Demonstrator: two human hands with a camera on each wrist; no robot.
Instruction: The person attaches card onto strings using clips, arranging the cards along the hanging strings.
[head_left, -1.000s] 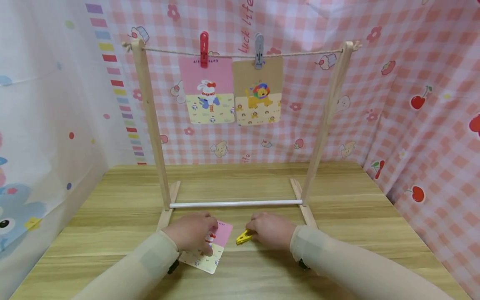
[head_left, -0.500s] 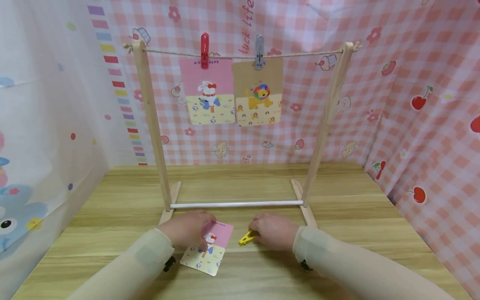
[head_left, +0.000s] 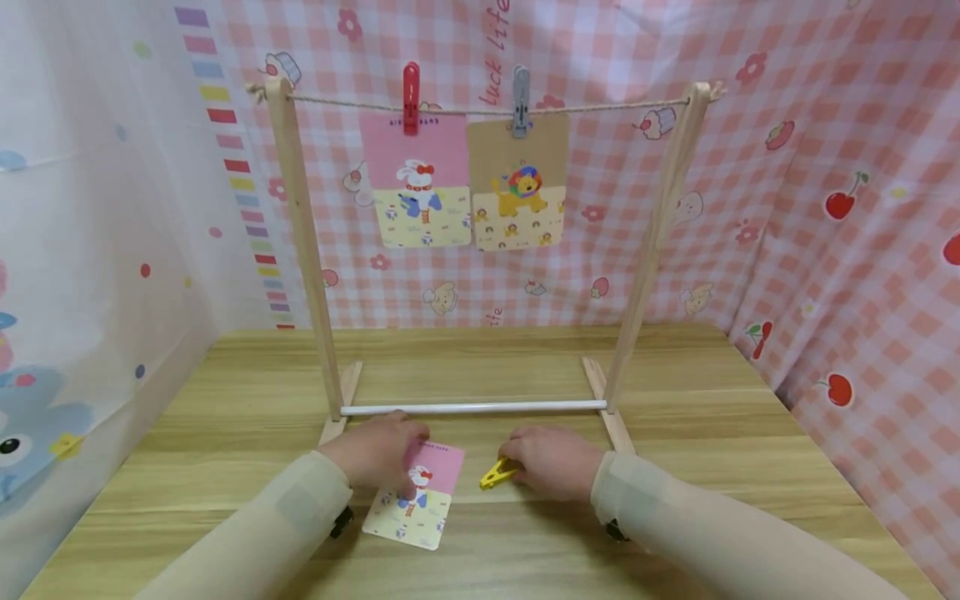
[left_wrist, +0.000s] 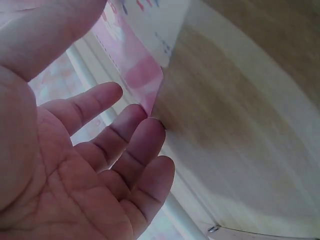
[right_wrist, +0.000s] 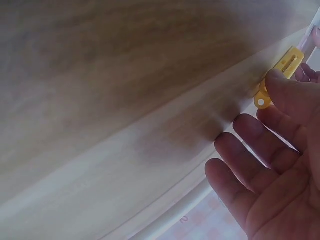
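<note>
A card (head_left: pixel 420 517) with a pink top, a cream bottom and a white rabbit lies aslant on the wooden table. My left hand (head_left: pixel 378 454) is over the card's far left part, thumb and fingers spread apart. In the left wrist view its fingertips (left_wrist: pixel 150 137) are right at the card's pink corner (left_wrist: pixel 142 82), the fingers loosely bent. To the right, my right hand (head_left: pixel 555 462) pinches a yellow clothespin (head_left: pixel 497 474) between thumb and forefinger, just over the table. The right wrist view shows the clothespin (right_wrist: pixel 289 62) under the thumb, the other fingers loose.
Behind the hands stands a wooden frame (head_left: pixel 303 225) with a white crossbar (head_left: pixel 472 408) and a string (head_left: pixel 600 107). A rabbit card (head_left: pixel 416 179) hangs by a red clothespin (head_left: pixel 411 96), a lion card (head_left: pixel 519 183) by a grey one (head_left: pixel 521 100). Patterned curtains (head_left: pixel 847 250) enclose the table.
My left hand has shifted a little to the left, uncovering more of the card, which has turned slightly. The right hand has moved slightly right with the yellow clothespin.
</note>
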